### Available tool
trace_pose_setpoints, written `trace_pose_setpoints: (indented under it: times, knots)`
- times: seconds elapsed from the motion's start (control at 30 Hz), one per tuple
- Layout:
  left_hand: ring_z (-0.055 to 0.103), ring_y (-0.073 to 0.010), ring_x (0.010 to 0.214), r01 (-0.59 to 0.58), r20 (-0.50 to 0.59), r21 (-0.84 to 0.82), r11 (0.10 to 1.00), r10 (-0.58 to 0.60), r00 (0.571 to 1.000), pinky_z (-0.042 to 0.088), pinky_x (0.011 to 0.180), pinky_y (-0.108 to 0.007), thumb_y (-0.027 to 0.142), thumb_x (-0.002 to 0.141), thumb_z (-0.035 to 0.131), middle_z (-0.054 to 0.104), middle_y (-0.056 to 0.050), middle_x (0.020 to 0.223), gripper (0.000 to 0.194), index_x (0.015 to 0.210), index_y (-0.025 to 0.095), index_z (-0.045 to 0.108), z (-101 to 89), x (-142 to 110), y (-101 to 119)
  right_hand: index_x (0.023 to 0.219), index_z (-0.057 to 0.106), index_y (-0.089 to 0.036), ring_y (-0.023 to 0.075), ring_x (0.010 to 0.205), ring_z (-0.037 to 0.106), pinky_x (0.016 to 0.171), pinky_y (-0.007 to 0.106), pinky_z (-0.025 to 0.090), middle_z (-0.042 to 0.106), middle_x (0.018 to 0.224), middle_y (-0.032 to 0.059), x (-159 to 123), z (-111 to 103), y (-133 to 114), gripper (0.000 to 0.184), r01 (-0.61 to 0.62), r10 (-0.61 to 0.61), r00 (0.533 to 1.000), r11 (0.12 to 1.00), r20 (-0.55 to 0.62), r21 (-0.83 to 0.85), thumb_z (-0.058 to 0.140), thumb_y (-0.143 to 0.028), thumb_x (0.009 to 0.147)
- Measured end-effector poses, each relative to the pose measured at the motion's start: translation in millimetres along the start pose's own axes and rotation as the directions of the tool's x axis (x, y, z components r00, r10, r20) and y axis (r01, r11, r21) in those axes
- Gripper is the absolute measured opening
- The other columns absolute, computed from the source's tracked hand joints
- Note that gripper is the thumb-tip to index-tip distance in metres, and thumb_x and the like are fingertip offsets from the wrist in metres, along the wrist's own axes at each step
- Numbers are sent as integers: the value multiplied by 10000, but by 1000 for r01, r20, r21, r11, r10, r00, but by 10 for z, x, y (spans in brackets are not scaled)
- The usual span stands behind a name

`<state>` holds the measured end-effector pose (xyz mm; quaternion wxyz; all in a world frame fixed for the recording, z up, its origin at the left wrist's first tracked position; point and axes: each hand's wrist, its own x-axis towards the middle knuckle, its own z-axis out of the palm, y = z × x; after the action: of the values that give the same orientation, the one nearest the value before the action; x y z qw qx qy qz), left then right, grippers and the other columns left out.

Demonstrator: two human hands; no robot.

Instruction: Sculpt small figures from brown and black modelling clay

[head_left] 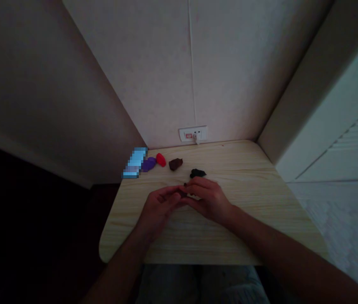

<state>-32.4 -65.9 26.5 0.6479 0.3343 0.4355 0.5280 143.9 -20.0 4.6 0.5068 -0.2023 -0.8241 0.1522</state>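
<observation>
Above the middle of the table, my left hand [159, 210] and my right hand [212, 200] meet at the fingertips. Between them is a small dark brown lump [182, 193] that looks like modelling clay, mostly covered by the fingers. Both hands are closed around it. Just beyond my right fingers lies a black lump [198, 173]. Farther back and to the left are a larger brown lump [175, 164], a smooth red piece [161, 159] and a purple piece [148, 164], all on the tabletop.
The pale wooden table [242, 164] has rounded corners and stands against the wall. A lit, pixelated screen [135, 162] lies at its back left. A wall socket [193, 134] with a plug and white cable sits behind the table. A white cabinet [334, 126] stands on the right.
</observation>
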Motion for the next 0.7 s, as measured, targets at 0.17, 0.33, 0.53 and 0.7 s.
trace_pose_setpoints:
  times: [0.17, 0.33, 0.53, 0.7]
  knots:
    - [760, -212, 889, -50, -62, 85, 995, 55, 997, 604, 850, -317, 311, 715, 887, 819, -100, 996, 331, 1005, 166, 822, 9, -10, -60, 1058, 730, -159, 186, 754, 646, 673, 298, 561, 688, 843, 82, 4, -9, 21, 249, -71, 73, 995, 997, 68, -25, 695, -379, 948]
    - [751, -233, 925, -111, -66, 273, 955, 134, 989, 579, 879, -323, 277, 769, 838, 816, -99, 978, 280, 1022, 158, 820, -58, -13, -78, 1171, 721, -150, 190, 782, 662, 698, 311, 587, 695, 893, 96, -2, 19, 28, 325, -90, 85, 988, 995, 130, 34, 708, -378, 940]
    - [742, -263, 971, -29, -36, -148, 989, 24, 999, 584, 849, -345, 382, 836, 736, 794, -133, 1047, 313, 1011, 129, 797, 56, -48, -68, 1081, 721, -177, 168, 738, 656, 664, 289, 585, 705, 872, 78, 12, 36, -46, 207, -102, 98, 994, 992, 43, 80, 712, -329, 940]
    - [727, -248, 1051, 126, -62, -327, 937, -154, 986, 585, 898, -328, 572, 958, 525, 774, -147, 1087, 516, 1034, 131, 783, 207, 98, -70, 1180, 704, -195, 238, 989, 685, 859, 401, 606, 721, 1069, 128, 43, 95, -138, 244, -14, 5, 993, 997, 116, 72, 653, -269, 953]
